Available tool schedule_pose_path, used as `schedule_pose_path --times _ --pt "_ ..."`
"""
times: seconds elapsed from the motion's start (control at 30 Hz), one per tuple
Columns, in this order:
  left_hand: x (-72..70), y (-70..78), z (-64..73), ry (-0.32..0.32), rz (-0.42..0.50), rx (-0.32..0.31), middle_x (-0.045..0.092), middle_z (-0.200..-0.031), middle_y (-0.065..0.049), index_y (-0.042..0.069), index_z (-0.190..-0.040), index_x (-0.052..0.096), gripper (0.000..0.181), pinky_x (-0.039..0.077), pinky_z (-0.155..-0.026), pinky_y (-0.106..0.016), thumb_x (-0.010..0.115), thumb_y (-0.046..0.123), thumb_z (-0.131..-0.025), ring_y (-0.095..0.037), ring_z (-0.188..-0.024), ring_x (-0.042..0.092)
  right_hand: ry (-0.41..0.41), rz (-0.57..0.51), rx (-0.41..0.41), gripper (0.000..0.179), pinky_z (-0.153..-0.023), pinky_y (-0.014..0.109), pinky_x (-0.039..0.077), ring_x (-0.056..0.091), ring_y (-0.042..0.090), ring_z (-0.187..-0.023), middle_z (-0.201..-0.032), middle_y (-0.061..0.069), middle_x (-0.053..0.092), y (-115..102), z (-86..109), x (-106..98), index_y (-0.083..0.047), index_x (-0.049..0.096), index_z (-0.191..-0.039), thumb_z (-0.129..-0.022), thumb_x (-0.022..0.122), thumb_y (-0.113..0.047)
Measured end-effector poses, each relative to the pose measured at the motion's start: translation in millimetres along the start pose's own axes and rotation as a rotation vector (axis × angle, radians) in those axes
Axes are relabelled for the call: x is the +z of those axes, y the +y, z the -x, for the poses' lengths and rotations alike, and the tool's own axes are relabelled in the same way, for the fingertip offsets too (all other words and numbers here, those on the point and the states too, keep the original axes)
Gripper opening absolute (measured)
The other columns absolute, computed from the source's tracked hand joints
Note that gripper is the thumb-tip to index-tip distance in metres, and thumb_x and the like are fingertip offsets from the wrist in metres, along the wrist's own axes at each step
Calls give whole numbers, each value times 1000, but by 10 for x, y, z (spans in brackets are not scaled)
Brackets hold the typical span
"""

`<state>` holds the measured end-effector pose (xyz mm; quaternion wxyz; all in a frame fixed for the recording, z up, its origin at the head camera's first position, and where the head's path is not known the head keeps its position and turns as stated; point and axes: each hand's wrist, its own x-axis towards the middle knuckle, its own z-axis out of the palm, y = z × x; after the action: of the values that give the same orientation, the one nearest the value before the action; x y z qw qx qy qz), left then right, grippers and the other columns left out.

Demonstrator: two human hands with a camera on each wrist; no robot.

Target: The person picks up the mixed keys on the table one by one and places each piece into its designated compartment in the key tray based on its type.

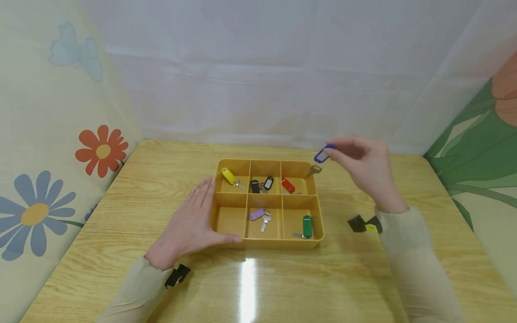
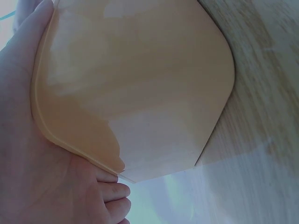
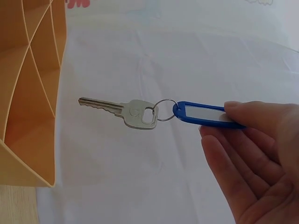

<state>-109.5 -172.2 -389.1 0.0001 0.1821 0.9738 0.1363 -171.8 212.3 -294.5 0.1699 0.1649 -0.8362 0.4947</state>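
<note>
My right hand pinches a blue key tag between thumb and fingers, above the back right corner of an orange sorting box. From the tag's ring hangs a silver key, seen whole in the right wrist view. My left hand rests against the box's left side, fingers straight, the thumb along the front rim. In the back row lie a yellow key tag, black key tags and a red key tag. The front row holds a purple key tag and a green key tag, each with a key.
The box stands on a wood-grain table, and light glares off the surface in front of it. Behind hangs a white cloth. Panels with printed flowers flank both sides. Black straps stick out at the wrists.
</note>
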Motion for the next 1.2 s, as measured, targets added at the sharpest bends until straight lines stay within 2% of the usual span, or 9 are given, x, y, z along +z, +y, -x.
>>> schedule_pose_path --times 0.37,0.7,0.87,1.1,1.2 --pt "1 -4 -9 -9 -1 -3 -10 -167 -14 5 -161 -11 149 8 -124 -48 52 99 -64 -29 -154 -3 -18 -41 -29 16 -76 25 60 72 16 -85 -100 3 76 -70 15 58 -8 79 -106 -91 79 -14" --pt "7 -6 -5 -10 0 -4 -10 -167 -14 4 -161 -11 150 8 -124 -48 52 99 -63 -29 -154 -3 -46 -92 -29 14 -78 27 60 73 19 -86 -101 3 76 -108 34 124 -8 79 -105 -91 79 -13" --pt "10 -6 -2 -7 2 -2 -9 -168 -14 3 -161 -8 150 9 -124 -48 53 99 -63 -28 -154 -3 -65 -137 -50 13 -77 29 61 73 25 -86 -100 5 76 -112 47 159 -5 78 -103 -91 79 -8" --pt "10 -8 -2 -4 -2 1 -8 -168 -14 4 -161 -10 149 9 -124 -48 54 98 -64 -31 -154 0 -78 -114 -50 11 -75 28 61 73 20 -84 -98 2 76 -110 70 206 -7 79 -102 -91 79 -9" --pt "9 -8 -5 -5 -3 2 -7 -168 -15 6 -161 -12 149 10 -124 -49 54 98 -64 -32 -154 2 -84 -111 -60 11 -73 28 61 73 22 -82 -96 1 76 -106 71 222 -7 79 -101 -91 79 -9"
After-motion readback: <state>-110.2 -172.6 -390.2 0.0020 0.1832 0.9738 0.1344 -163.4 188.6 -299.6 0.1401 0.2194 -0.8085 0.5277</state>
